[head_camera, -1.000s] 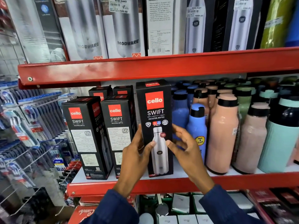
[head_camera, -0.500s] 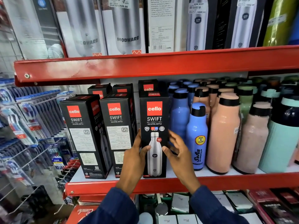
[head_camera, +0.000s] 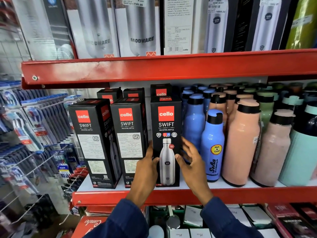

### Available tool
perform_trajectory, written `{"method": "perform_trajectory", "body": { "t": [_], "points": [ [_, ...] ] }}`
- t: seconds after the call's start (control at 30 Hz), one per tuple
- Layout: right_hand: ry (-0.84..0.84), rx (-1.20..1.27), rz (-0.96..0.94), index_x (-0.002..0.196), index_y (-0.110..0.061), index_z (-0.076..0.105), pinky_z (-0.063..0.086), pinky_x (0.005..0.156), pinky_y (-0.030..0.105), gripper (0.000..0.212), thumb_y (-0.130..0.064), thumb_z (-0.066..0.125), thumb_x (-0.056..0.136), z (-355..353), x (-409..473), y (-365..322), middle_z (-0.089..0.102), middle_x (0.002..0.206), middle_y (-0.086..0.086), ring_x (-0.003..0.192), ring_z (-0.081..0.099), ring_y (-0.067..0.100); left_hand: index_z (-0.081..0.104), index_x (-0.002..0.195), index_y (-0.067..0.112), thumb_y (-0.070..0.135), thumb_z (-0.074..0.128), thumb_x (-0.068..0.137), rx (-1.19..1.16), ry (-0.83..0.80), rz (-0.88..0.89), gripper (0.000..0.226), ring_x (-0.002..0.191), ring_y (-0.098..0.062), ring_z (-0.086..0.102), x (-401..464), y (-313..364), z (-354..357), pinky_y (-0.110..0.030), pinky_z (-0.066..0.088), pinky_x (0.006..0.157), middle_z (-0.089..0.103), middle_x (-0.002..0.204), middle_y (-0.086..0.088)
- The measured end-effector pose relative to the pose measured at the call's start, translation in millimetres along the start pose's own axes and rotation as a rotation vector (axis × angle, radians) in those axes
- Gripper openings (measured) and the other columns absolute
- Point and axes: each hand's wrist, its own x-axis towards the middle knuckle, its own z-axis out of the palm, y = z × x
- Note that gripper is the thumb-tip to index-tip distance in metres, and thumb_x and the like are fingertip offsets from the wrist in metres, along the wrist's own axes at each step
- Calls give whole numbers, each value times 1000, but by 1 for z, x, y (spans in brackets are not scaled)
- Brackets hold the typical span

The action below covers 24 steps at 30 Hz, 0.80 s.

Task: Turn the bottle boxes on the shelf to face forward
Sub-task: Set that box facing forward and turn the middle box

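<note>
The right box (head_camera: 166, 143) stands upright at the front of the shelf (head_camera: 171, 194), its black face showing a red cello logo, SWIFT and a steel bottle picture. The left hand (head_camera: 145, 170) grips its left edge, thumb on the front; the right hand (head_camera: 192, 160) rests beside it, fingers spread. Two boxes (head_camera: 111, 143) to its left show text panels.

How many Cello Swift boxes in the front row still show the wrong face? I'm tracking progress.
2: the left box and the middle box show printed text panels. The right box faces forward. Back-row boxes are mostly hidden.
</note>
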Motion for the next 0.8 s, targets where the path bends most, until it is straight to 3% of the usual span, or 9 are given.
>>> {"method": "perform_trajectory", "body": {
  "t": [0.1, 0.17, 0.27, 0.33, 0.37, 0.43, 0.53, 0.7, 0.8],
  "points": [
    [5, -1, -7, 137, -28, 48, 44, 90, 4, 54, -3, 63, 90, 0, -3, 1, 57, 132, -18, 117, 53, -16, 25, 157, 29, 10, 46, 103, 46, 15, 41, 61, 48, -8, 54, -5, -3, -2, -9, 38, 46, 71, 72, -9],
    [14, 5, 13, 139, -24, 49, 46, 90, 7, 54, -5, 64, 90, -1, -6, 3, 58, 134, -13, 121, 56, -6, 28, 155, 29, 11, 46, 103, 47, 21, 33, 58, 49, -7, 51, -9, -2, -6, -10, 39, 47, 71, 73, -10],
    [103, 7, 45, 136, -24, 53, 50, 93, 12, 51, -6, 65, 89, -3, -15, 1, 61, 131, -12, 120, 60, 8, 47, 147, 22, 14, 51, 102, 44, 69, 41, 45, 59, -8, 54, -24, 2, -20, -15, 42, 59, 68, 80, 7],
    [227, 10, 23, 127, -22, 61, 53, 92, 17, 42, -4, 64, 90, -3, -25, -7, 67, 121, -10, 113, 65, 10, 63, 133, 17, 17, 59, 99, 61, 113, 73, 35, 65, -5, 66, -39, 4, -35, -16, 55, 69, 68, 86, 17],
    [285, 2, 0, 122, -22, 65, 55, 92, 22, 37, -3, 62, 90, -1, -31, -12, 70, 117, -8, 108, 67, 9, 69, 126, 16, 19, 62, 97, 68, 136, 74, 30, 64, -7, 71, -45, 5, -43, -17, 59, 66, 71, 80, 18],
    [321, -5, -45, 114, -23, 70, 56, 90, 26, 33, 0, 59, 91, 8, -43, -24, 74, 110, -6, 101, 70, 8, 77, 110, 14, 20, 67, 93, 108, 222, 87, 21, 55, 3, 67, -53, 4, -59, -5, 51, 53, 67, 64, 19],
    [161, -86, -96, 118, -25, 68, 53, 93, 22, 34, -6, 55, 93, 35, -54, -39, 72, 116, -9, 106, 67, 1, 77, 107, 11, 23, 68, 91, 170, 326, 54, 22, 51, 1, 65, -51, -1, -77, -6, 52, 52, 68, 65, 16],
    [-120, -256, -55, 146, -23, 41, 33, 115, 19, 48, -18, 47, 98, 86, -57, -48, 46, 149, -11, 136, 41, -3, 61, 132, 6, 33, 66, 93, 263, 348, -25, 48, 61, -18, 70, -37, -5, -87, -19, 49, 55, 75, 75, -2],
    [-156, -340, 22, 152, -20, 28, 26, 114, 14, 54, -21, 43, 100, 100, -54, -52, 39, 155, -4, 141, 35, 4, 55, 134, 6, 36, 61, 94, 261, 302, -49, 50, 53, -10, 54, -28, -10, -84, -16, 34, 53, 72, 73, -5]
  ]
}}
